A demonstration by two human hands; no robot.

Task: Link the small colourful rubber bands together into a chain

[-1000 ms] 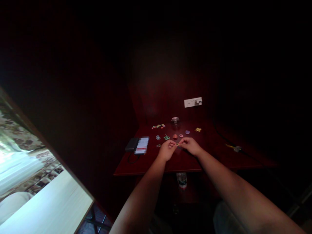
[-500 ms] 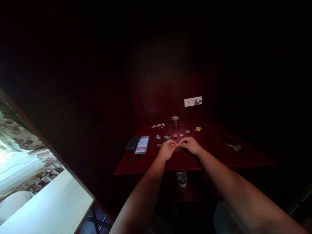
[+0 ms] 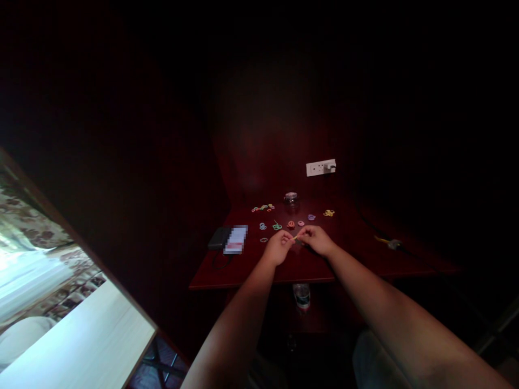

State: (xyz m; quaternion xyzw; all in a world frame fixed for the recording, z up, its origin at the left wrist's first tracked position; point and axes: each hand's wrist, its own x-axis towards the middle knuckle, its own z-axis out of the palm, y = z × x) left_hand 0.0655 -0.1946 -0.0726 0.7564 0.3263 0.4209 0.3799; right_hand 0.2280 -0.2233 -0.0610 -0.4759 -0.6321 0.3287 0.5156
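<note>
My left hand and my right hand are close together over the dark red table. Between their pinched fingertips runs a small yellow band, gripped at both ends. Just beyond the hands lie small groups of coloured bands: blue, green, red-orange, pink and purple. A yellow group is farther right. One greyish band lies beside my left hand. Several mixed-colour bands are spread at the back left.
A lidded clear jar stands at the back. On the left are a phone and a black device. A wall socket, a cable connector at right, and a bottle below the table edge also show.
The yellow band now shows stretched between my fingertips, which are slightly farther apart. Both hands stay in nearly the same place.
</note>
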